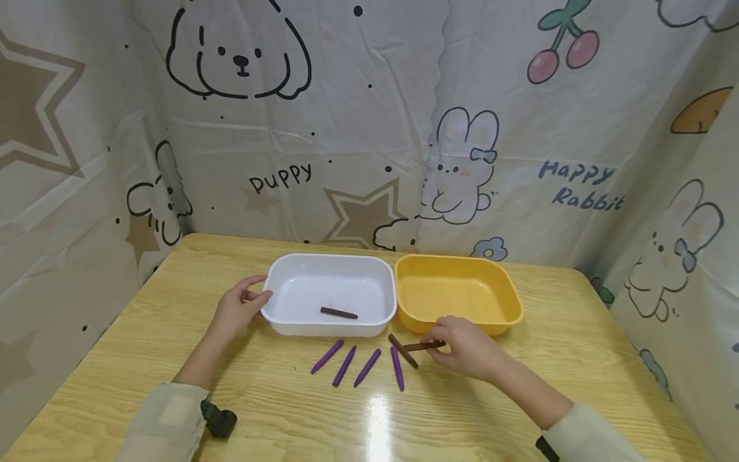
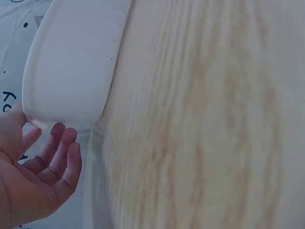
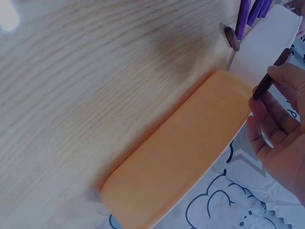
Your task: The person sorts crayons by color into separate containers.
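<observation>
My left hand holds the left end of a white plastic tub, thumb over the rim and fingers outside, as the left wrist view also shows. Inside the tub lies one brown crayon. Between thumb and fingers, my right hand pinches another brown crayon in front of a yellow tub. A third brown crayon lies on the table just beneath the held one. Several purple crayons lie in front of the white tub, among them one beside that brown crayon.
The two tubs stand side by side on a wood-grain table, near its back edge. A printed cloth hangs behind the table and along both sides. Light glares off the table's front middle.
</observation>
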Tool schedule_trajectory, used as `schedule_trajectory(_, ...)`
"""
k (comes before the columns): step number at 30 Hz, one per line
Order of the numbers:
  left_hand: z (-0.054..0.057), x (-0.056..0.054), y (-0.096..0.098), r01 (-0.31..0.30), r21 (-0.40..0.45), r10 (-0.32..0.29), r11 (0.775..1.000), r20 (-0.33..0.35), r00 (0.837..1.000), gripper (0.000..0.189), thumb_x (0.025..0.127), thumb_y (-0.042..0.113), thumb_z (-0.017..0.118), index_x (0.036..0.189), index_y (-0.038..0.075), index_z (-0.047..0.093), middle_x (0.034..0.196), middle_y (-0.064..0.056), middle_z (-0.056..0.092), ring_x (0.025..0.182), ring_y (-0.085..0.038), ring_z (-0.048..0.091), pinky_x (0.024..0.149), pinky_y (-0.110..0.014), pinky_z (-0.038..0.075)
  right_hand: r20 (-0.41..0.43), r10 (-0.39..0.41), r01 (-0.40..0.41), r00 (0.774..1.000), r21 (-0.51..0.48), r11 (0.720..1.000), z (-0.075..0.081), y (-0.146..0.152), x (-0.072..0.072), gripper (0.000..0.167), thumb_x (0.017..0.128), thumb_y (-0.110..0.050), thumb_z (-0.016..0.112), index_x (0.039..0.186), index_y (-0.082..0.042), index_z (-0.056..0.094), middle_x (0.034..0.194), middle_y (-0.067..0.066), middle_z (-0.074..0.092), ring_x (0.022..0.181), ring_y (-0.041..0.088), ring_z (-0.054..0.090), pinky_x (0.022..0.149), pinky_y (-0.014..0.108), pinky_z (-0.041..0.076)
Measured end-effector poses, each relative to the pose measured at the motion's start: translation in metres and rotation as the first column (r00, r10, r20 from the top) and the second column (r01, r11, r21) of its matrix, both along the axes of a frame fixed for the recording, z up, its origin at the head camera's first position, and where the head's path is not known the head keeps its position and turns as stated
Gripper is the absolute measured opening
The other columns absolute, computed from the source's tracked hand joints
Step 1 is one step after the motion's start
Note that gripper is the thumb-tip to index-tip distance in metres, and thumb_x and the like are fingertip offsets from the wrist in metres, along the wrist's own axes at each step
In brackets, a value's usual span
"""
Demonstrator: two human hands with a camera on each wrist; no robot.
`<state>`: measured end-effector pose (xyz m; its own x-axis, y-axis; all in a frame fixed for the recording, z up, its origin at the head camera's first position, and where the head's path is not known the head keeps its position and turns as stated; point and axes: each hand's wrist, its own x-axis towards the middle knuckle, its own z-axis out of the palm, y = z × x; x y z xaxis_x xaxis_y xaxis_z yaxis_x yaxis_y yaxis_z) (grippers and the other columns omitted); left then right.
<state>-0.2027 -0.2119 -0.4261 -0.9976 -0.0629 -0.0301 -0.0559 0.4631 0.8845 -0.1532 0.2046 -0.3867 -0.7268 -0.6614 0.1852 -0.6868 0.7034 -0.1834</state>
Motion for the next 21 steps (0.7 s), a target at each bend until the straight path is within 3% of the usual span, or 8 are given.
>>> schedule_trajectory(13,0.001,-0.001,0.003,0.011,-0.02,-0.012,1.0,-0.004,1.0,0.052,0.092,0.033,0.058,0.137,0.009,0.044,0.098,-0.018,0.062,0.072,-0.02,0.064,0.062,-0.028,0.053,0.0,-0.034,0.034,0.999,0.007,0.999,0.019,-0.012,-0.009,0.012,0.079,-0.018,0.073,0.091,-0.019,0.071,0.079,-0.007,0.061,0.069,0.005,0.048,0.061,0.018,0.043)
schedule_trajectory(21,0.001,-0.001,0.001,0.002,-0.017,-0.001,1.0,0.014,1.0,0.051,0.093,0.03,0.058,0.137,0.009,0.044,0.097,-0.016,0.061,0.067,-0.012,0.06,0.061,-0.026,0.052,0.007,-0.035,0.035,0.999,0.005,0.999,0.028,-0.024,-0.016,0.012,0.08,-0.019,0.073,0.092,-0.017,0.071,0.08,-0.007,0.062,0.071,0.008,0.053,0.062,0.018,0.045)
